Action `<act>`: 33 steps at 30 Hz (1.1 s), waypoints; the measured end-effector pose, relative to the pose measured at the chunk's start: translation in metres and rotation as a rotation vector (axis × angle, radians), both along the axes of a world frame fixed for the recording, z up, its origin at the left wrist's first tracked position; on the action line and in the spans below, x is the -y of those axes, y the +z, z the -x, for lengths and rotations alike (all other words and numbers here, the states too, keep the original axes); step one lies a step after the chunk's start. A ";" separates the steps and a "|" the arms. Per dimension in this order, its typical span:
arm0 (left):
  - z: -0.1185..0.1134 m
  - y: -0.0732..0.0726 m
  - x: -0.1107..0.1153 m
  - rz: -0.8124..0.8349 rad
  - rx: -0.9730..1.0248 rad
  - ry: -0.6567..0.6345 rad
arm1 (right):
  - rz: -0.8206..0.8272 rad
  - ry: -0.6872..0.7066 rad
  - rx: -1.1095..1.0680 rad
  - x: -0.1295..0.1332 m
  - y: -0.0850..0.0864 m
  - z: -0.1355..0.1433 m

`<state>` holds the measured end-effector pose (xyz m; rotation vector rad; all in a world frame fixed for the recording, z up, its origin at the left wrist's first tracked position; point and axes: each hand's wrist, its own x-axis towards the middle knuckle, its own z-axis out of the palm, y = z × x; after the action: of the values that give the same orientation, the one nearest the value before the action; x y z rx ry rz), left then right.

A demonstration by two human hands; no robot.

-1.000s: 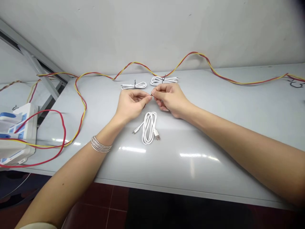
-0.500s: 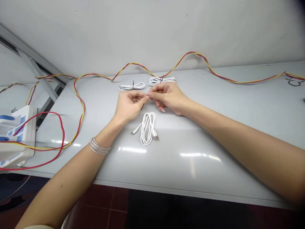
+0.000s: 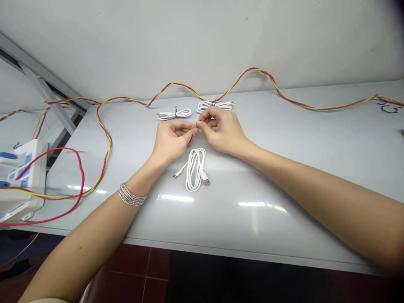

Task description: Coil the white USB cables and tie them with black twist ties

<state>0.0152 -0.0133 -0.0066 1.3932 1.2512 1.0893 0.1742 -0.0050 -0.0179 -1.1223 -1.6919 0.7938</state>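
Note:
My left hand [image 3: 170,141] is closed in a pinch, and a thin black twist tie [image 3: 191,138] pokes out between its thumb and fingers. Tip to tip with it, my right hand [image 3: 226,131] pinches thumb and forefinger together; what lies between them is hidden. Just below the hands a white USB cable [image 3: 193,174] lies coiled on the table, loose, with both plugs showing. Behind my left hand rests a white cable bundle [image 3: 181,114] bound with a black tie. A second tied white bundle [image 3: 205,107] sits behind my right hand, partly covered by it.
A twisted red and yellow wire [image 3: 277,88] runs along the back of the grey table [image 3: 284,235] by the wall and loops down on the left. A white power strip [image 3: 37,185] with plugs stands at the left edge. Black ties [image 3: 389,109] lie far right.
My right hand has turned, its lower fingers now tucked out of sight behind the palm. More of the black tie shows at my left fingertips. The cables lie as before.

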 end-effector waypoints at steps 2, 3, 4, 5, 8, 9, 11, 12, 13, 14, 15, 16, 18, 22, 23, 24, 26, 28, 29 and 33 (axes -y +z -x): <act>-0.001 0.001 0.001 0.019 0.021 0.015 | -0.041 -0.020 0.016 0.000 -0.001 0.000; -0.002 0.002 0.001 0.025 0.029 0.025 | -0.012 -0.011 -0.015 -0.001 -0.002 0.000; -0.002 0.002 0.001 0.029 0.036 0.032 | 0.046 0.011 -0.065 -0.002 -0.001 -0.001; -0.002 0.002 0.001 0.032 0.041 0.036 | 0.122 0.042 -0.124 -0.003 -0.001 -0.001; -0.002 0.002 0.001 0.047 0.054 0.034 | 0.309 0.126 -0.268 -0.009 0.000 -0.004; -0.002 0.001 0.000 0.051 0.057 0.033 | 0.335 0.138 -0.299 -0.010 0.000 -0.005; -0.002 0.001 0.000 0.051 0.063 0.033 | 0.352 0.152 -0.330 -0.011 0.001 -0.006; -0.002 0.001 0.000 0.048 0.065 0.032 | 0.352 0.158 -0.331 -0.011 0.001 -0.006; -0.002 0.001 0.000 0.046 0.066 0.029 | 0.347 0.163 -0.326 -0.011 0.001 -0.006; -0.001 0.001 0.000 0.045 0.067 0.025 | 0.338 0.167 -0.317 -0.010 0.001 -0.006; -0.001 0.001 0.000 0.047 0.068 0.020 | 0.326 0.167 -0.307 -0.010 0.001 -0.005; -0.001 0.000 0.000 0.051 0.069 0.016 | 0.312 0.165 -0.298 -0.009 0.000 -0.005; -0.001 0.000 0.000 0.059 0.073 0.012 | 0.270 0.150 -0.279 -0.009 -0.002 -0.004; -0.001 0.001 0.001 0.039 0.082 -0.001 | 0.137 0.092 -0.236 -0.008 -0.004 -0.003; -0.001 0.002 0.001 0.035 0.079 -0.010 | 0.121 0.081 -0.225 -0.007 -0.003 -0.003; -0.001 0.002 0.001 0.033 0.075 -0.019 | 0.121 0.076 -0.216 -0.007 -0.003 -0.003; -0.001 0.003 0.001 0.040 0.059 -0.035 | 0.160 0.085 -0.202 -0.006 -0.002 -0.004; -0.001 0.002 0.000 0.043 0.044 -0.042 | 0.196 0.090 -0.195 -0.005 -0.001 -0.004; -0.001 0.002 0.000 0.041 0.039 -0.043 | 0.198 0.087 -0.191 -0.005 -0.001 -0.004; 0.000 0.000 -0.001 0.034 0.038 -0.057 | 0.068 0.052 -0.116 -0.004 -0.002 -0.003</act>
<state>0.0149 -0.0125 -0.0062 1.3688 1.1901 1.0461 0.1774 -0.0012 -0.0203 -1.0607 -1.6138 0.9374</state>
